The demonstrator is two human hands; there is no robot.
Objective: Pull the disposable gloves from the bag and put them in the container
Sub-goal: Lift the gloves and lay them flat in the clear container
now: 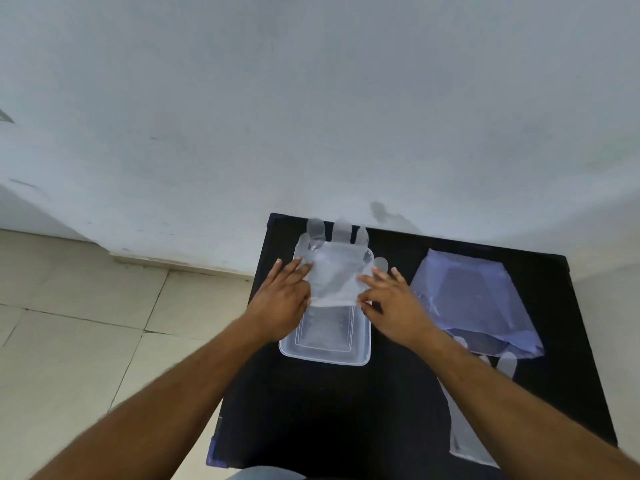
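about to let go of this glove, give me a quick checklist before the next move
1. Glove over the container: ok.
2. Glove fully inside: not ok, its finger ends hang past the far rim.
3. Left hand and right hand pinching the glove's edges: ok.
4. Bag within reach on the right: ok.
5. Another glove lying loose on the table: not ok.
6. Gloves left in bag: cannot tell.

A black worktop (346, 410) stood pushed up against a pale grey-white wall (311, 98), which bore a few faint smudges and what may have been a damp stain just above the worktop's far edge. Beige floor tiles (69, 341) with dark joints lay to its left.
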